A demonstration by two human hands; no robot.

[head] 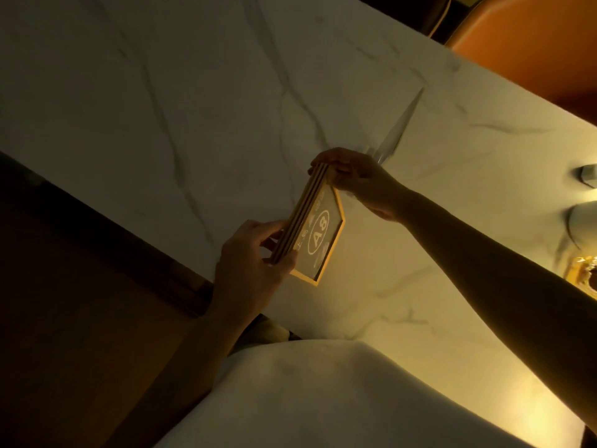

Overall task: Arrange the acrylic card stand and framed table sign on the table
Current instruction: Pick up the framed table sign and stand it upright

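Observation:
The framed table sign [318,234] has a light wooden frame and a clear pane marked "A8". It is tilted over the white marble table [161,92], near the table's near edge. My left hand [255,260] grips the frame's lower end, and my right hand [358,179] grips its upper end. Just behind my right hand the clear acrylic card stand [400,127] stands on the table, thin and see-through, partly hidden by my fingers.
An orange chair [529,43] stands beyond the table's far right edge. Shiny tableware [584,218] and a yellowish glass object [581,273] sit at the right edge. The dark floor [64,302] lies left of the table. My white clothing [339,399] fills the bottom.

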